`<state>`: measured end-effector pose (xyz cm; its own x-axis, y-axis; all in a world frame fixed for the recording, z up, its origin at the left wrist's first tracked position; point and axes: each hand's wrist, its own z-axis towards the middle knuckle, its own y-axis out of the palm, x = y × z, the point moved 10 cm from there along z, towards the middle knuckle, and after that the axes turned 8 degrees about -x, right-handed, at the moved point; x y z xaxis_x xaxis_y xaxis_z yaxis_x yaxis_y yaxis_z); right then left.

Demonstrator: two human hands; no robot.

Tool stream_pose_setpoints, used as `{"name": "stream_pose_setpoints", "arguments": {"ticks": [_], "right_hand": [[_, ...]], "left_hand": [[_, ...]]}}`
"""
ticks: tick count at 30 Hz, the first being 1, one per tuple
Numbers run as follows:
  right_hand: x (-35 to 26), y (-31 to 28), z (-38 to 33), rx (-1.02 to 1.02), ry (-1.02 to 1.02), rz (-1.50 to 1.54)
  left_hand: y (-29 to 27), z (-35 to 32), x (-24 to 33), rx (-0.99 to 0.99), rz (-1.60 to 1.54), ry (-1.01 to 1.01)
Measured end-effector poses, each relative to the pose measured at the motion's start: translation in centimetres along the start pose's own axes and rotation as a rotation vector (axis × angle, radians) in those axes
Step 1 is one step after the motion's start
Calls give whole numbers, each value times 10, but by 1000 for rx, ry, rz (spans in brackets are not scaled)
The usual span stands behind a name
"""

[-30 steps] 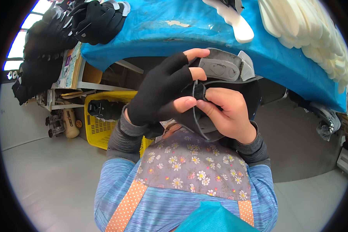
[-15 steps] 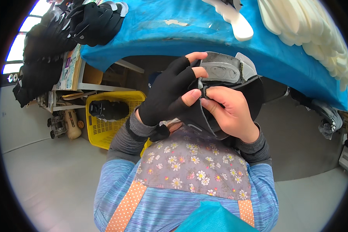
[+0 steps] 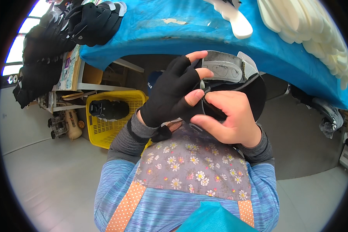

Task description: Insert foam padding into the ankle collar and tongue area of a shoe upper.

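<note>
My left hand (image 3: 174, 94), in a black fingerless glove, grips a black shoe upper (image 3: 247, 87) with a grey moulded sole piece (image 3: 224, 69) on top. My bare right hand (image 3: 228, 116) holds the same shoe upper from the near side, its thumb and forefinger pinched at the edge next to my left thumb. Both hands are held up in front of my chest, just below the edge of a table covered in blue cloth (image 3: 189, 27). The lower part of the shoe upper is hidden behind my right hand.
A yellow plastic basket (image 3: 104, 129) on the floor at left holds a black shoe (image 3: 108, 109). More black shoe uppers (image 3: 89, 21) hang at the table's left end. White foam insoles (image 3: 305, 19) lie stacked on the table at right. Grey floor lies all around.
My right hand has slid lower over the shoe upper and my left fingers have shifted along its edge. The shoe upper has stayed at the same height.
</note>
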<state>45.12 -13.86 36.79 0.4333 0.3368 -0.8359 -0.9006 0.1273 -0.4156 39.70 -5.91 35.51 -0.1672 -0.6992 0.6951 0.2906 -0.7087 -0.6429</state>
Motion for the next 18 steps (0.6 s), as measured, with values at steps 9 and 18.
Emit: {"name": "stream_pose_setpoints", "arguments": {"ticks": [9,18], "right_hand": [[6,-7,5,369,-38,-405],[21,18,3,218,66,13]], "left_hand": [[-31,-3,-13,269,290,-190],[-12,-14,-4,136,227,-135]]}}
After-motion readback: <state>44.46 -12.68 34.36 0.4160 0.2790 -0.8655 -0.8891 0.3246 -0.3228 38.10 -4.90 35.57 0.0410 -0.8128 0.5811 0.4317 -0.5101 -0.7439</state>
